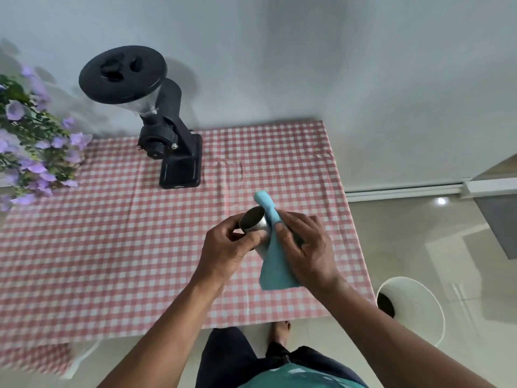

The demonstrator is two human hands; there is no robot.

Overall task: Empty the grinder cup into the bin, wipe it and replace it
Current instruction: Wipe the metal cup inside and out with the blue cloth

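A small steel grinder cup (254, 222) is held above the table, its open mouth tilted up and to the left. My left hand (230, 249) grips it from the left and below. My right hand (306, 249) presses a light blue cloth (272, 264) against the cup's right side; one end of the cloth sticks up past the cup's rim and the rest hangs down below my palm. The black coffee grinder (167, 130) stands at the back of the table, its base platform bare. A white bin (411, 306) sits on the floor to the right of the table.
The table carries a red and white checked cloth (112, 247) and stands against a white wall. Purple flowers (33, 141) with green leaves crowd its far left side. Glossy floor tiles lie to the right, around the bin. My legs and a foot show below the table's front edge.
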